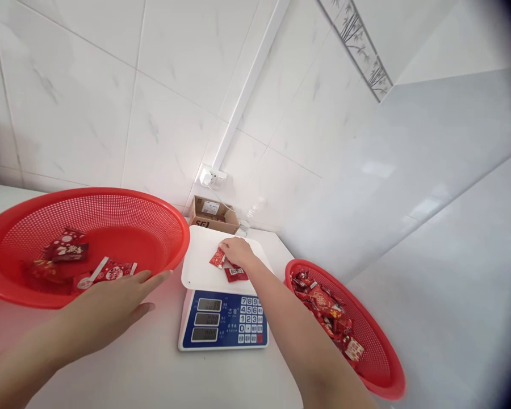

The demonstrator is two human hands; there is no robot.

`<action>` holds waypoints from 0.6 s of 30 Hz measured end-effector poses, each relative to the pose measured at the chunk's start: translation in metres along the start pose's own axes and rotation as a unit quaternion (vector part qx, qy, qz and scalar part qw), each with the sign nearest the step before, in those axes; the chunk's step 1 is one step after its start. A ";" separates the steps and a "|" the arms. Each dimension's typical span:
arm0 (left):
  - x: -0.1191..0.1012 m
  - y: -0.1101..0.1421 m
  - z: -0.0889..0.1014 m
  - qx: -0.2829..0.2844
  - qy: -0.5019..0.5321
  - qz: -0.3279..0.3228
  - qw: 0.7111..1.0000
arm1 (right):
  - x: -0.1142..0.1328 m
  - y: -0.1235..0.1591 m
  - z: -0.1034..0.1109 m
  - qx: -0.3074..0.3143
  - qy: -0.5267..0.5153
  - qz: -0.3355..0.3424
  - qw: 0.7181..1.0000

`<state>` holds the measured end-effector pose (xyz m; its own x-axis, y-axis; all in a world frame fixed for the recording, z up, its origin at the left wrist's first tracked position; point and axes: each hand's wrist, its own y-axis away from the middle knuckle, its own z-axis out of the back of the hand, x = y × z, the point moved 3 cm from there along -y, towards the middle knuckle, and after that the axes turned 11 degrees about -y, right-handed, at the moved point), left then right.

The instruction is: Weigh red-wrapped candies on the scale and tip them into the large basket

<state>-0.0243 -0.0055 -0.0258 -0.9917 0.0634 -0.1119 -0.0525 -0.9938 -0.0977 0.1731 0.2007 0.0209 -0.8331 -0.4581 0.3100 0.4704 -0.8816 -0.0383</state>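
My left hand [111, 304] is stretched out over the near rim of a red plastic basket [157, 213], its fingers extended and holding nothing. Inside that basket lie several red and dark wrapped sweets [70, 251]. On the white pan [202, 264] of a digital scale [223, 320], my right hand [238, 251] is closed, its fingertips pinching a small red sweet packet [217, 258]. Another red sweet packet [235, 274] lies on the pan just below this hand. Part of a further red wrapper is hidden under the fingers.
To the right, a second red basket [385, 363] holds a pile of red-wrapped sweets [323, 304]. Behind the scale stand an open cardboard box [213, 224] and a clear plastic bottle [243, 228]. A plug sits in the wall socket [215, 178]. Tiled walls bound the white table [145, 369].
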 end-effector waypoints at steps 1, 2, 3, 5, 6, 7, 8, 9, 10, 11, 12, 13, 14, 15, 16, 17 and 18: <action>0.000 0.000 -0.001 0.001 0.000 0.001 1.000 | -0.002 0.000 -0.001 -0.012 -0.005 0.001 1.000; 0.000 0.000 -0.001 0.003 0.001 0.001 1.000 | -0.005 -0.001 -0.002 -0.024 -0.010 0.000 1.000; 0.001 -0.001 -0.001 0.004 0.003 0.000 1.000 | -0.008 -0.001 -0.003 -0.034 -0.017 0.000 0.999; 0.000 0.000 -0.001 0.008 0.009 -0.001 1.000 | -0.013 0.000 -0.004 -0.053 -0.032 -0.001 0.998; 0.001 0.000 0.000 0.011 0.009 0.000 1.000 | -0.015 0.000 -0.003 -0.065 -0.042 0.000 0.997; 0.001 0.000 0.000 0.014 0.008 0.002 1.000 | -0.017 0.001 -0.001 -0.081 -0.053 0.002 0.995; 0.001 0.000 0.000 0.016 0.006 0.006 1.000 | -0.018 0.002 0.002 -0.101 -0.064 0.004 0.993; 0.001 0.000 0.000 0.019 0.004 0.007 1.000 | -0.019 0.003 0.007 -0.122 -0.077 0.005 0.990; 0.001 0.000 0.001 0.019 0.000 0.008 1.000 | -0.020 0.005 0.012 -0.143 -0.090 0.005 0.986; 0.001 0.000 0.001 0.019 -0.003 0.008 1.000 | -0.021 0.006 0.018 -0.161 -0.103 0.004 0.982; 0.000 -0.001 0.001 0.017 -0.006 0.005 1.000 | -0.023 0.008 0.024 -0.175 -0.115 0.003 0.978; 0.000 -0.001 0.002 0.014 -0.008 0.002 1.000 | -0.025 0.011 0.029 -0.186 -0.126 0.002 0.974; -0.001 -0.001 0.003 0.012 -0.009 -0.001 1.000 | -0.026 0.013 0.034 -0.194 -0.134 0.001 0.972; -0.003 0.000 0.005 0.011 -0.011 -0.002 1.000 | -0.028 0.016 0.039 -0.201 -0.143 0.001 0.969; -0.004 0.000 0.007 0.011 -0.011 0.001 1.000 | -0.030 0.019 0.042 -0.206 -0.156 0.000 0.966; -0.006 0.000 0.009 0.015 -0.010 0.005 1.000 | -0.033 0.022 0.045 -0.207 -0.174 -0.004 0.963; -0.008 0.001 0.012 0.020 -0.009 0.012 1.000 | -0.035 0.025 0.046 -0.207 -0.194 -0.012 0.959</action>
<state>-0.0182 -0.0083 -0.0129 -0.9947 0.0382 -0.0958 -0.0330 -0.9979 -0.0551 0.2271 0.2000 0.0527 -0.6334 -0.4302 0.6432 0.2297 -0.8983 -0.3747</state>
